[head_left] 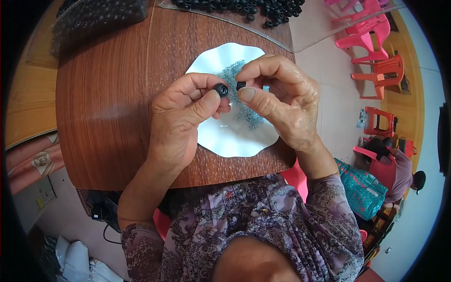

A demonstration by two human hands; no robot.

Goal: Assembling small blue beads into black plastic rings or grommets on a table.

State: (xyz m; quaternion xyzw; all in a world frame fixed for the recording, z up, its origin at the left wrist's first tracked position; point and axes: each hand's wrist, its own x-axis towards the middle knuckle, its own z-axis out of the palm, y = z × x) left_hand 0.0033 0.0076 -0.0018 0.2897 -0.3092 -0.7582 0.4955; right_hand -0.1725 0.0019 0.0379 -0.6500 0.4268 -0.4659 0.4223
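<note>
Fingers of the left hand [173, 113] clamp a hollow black bead [221, 90]; the right hand [289, 96] pinches a small black piece [241, 85] just beside it, above the scalloped white plate [239, 148]: apparently pairing, calling for alignment.

Brown table [103, 103], 1 white plate [235, 143].

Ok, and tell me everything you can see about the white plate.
The plate is white and glossy, roughly round, with a wavy rim; it looks like plastic or ceramic, I can't tell which. It lies flat on the brown wooden table, toward the right side. Many tiny blue-grey pieces are spread over its middle, too small to make out singly. The left hand and right hand hide parts of its sides; whether either touches it isn't clear.
</note>
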